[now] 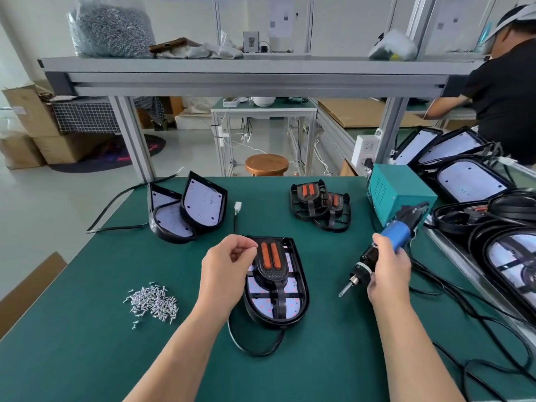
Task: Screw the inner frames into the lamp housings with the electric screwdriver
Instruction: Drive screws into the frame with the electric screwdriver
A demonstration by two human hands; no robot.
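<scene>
A black lamp housing [301, 294] lies on the green table in front of me, with a black inner frame [272, 265] carrying two orange strips seated in it. My left hand [226, 271] hovers over the housing's left edge, its fingers curled and thumb meeting fingertips; whether it pinches a screw I cannot tell. My right hand [388, 274] grips the blue and black electric screwdriver [377, 256], bit pointing down-left, to the right of the housing. A pile of silver screws [153, 303] lies left of the housing.
Two empty housings [188, 213] lean together at the back left. Two spare inner frames [322, 204] lie at the back centre. A teal power box [400, 192] stands at the right, with several housings [470, 178] and cables beyond. Another person [504, 91] works at the far right.
</scene>
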